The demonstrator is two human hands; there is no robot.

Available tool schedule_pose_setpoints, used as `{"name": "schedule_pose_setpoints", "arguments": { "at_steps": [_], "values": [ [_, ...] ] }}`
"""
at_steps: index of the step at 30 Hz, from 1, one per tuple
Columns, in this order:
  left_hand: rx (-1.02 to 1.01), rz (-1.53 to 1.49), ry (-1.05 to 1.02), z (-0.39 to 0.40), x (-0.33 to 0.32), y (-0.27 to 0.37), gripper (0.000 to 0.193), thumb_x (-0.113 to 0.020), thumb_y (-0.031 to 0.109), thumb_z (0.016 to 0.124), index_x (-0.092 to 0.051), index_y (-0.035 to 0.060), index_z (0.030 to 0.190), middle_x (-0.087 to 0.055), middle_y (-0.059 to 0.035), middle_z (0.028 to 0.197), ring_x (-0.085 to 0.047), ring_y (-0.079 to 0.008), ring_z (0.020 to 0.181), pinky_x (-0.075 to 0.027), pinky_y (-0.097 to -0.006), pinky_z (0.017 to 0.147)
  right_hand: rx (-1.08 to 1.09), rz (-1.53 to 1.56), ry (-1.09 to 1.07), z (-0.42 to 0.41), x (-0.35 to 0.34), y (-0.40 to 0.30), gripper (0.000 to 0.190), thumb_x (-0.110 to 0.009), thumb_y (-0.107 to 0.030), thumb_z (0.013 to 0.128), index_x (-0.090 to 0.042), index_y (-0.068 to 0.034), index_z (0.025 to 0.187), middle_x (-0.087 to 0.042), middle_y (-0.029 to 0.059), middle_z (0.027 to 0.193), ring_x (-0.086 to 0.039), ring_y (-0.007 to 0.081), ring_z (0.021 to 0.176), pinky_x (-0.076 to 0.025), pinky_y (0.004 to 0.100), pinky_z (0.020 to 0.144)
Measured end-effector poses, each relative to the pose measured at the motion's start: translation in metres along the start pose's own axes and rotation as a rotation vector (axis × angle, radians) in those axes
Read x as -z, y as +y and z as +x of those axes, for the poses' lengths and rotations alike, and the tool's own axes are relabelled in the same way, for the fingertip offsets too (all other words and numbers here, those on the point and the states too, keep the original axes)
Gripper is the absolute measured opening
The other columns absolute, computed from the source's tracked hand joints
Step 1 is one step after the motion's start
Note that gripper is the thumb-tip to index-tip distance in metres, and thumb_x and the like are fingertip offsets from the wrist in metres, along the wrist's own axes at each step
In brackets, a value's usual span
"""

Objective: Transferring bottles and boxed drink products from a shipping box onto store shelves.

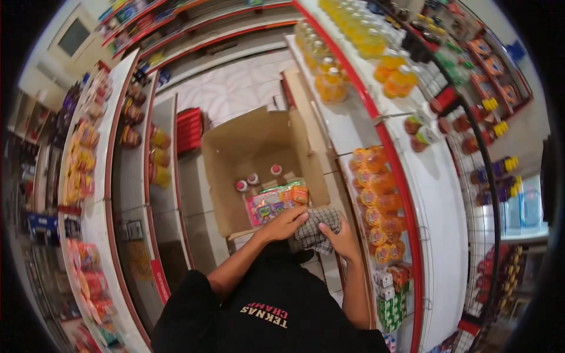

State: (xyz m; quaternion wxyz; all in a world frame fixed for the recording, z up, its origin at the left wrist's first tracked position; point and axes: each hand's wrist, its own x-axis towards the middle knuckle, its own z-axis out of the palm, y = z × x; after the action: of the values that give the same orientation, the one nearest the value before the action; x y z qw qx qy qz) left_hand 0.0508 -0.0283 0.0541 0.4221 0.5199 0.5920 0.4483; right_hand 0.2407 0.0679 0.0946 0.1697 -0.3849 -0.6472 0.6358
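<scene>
A black-and-white checkered cloth (317, 228) is bunched between my two hands, just over the near right corner of an open cardboard box (247, 154). My right hand (343, 238) grips its right side, thumb on top. My left hand (284, 223) presses the cloth's left edge with its fingers; whether it pinches the fabric is hard to tell. Inside the box, several small bottles with red caps (276, 169) stand upright. Near them lie a pink packet (254, 211), a green packet (282, 187) and a small orange box (299, 194).
Store shelving with a red edge (399, 176) runs along my right, holding orange drink bottles (377, 198), yellow bottles (333, 81) and small cartons (390, 304). On my left, white shelves (126, 229) carry snack packets (84, 154). A red crate (189, 130) sits beyond the box on the tiled floor (238, 84).
</scene>
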Motion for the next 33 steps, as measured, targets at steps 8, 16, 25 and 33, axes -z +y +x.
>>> {"name": "schedule_pose_setpoints", "arguments": {
  "at_steps": [8,16,25,33],
  "values": [
    [0.215,-0.44,0.346,0.025,0.055,-0.138,0.03,-0.048,0.026,0.102,-0.065,0.0008,0.107,-0.064,-0.008,0.08,-0.061,-0.0154,0.077,-0.05,-0.0325,0.073,-0.153,0.112,0.02,0.029,-0.053,0.014,0.03,-0.07,-0.016,0.09,-0.063,0.005,0.111,-0.069,0.0066,0.103,-0.063,0.0132,0.091,-0.05,0.0293,0.084],
    [0.271,0.262,0.411,0.074,0.076,-0.289,0.022,-0.064,0.017,0.084,-0.07,0.0082,0.104,-0.07,-0.0173,0.1,-0.06,-0.0337,0.108,-0.049,-0.0437,0.093,-0.195,0.038,0.106,0.057,-0.094,0.02,0.041,-0.07,-0.011,0.088,-0.055,0.004,0.123,-0.066,0.0102,0.113,-0.062,0.0176,0.103,-0.047,0.0327,0.094],
    [0.409,0.303,0.415,0.123,0.061,-0.312,0.041,-0.061,0.003,0.08,-0.061,0.0112,0.12,-0.044,-0.0205,0.139,-0.054,-0.0437,0.116,-0.048,-0.0482,0.096,-0.397,0.073,0.252,0.049,-0.096,0.035,0.047,-0.068,-0.016,0.09,-0.05,0.004,0.128,-0.062,0.0161,0.122,-0.059,0.0247,0.112,-0.045,0.0375,0.098],
    [0.532,0.429,0.338,0.138,0.089,-0.343,0.042,-0.066,0.008,0.08,-0.058,0.0072,0.121,-0.053,-0.0232,0.124,-0.055,-0.0424,0.113,-0.049,-0.0481,0.093,-0.369,0.099,0.285,0.059,-0.101,0.027,0.044,-0.07,-0.014,0.089,-0.054,0.005,0.125,-0.064,0.0116,0.116,-0.061,0.0202,0.106,-0.047,0.0342,0.095]
  ]
}}
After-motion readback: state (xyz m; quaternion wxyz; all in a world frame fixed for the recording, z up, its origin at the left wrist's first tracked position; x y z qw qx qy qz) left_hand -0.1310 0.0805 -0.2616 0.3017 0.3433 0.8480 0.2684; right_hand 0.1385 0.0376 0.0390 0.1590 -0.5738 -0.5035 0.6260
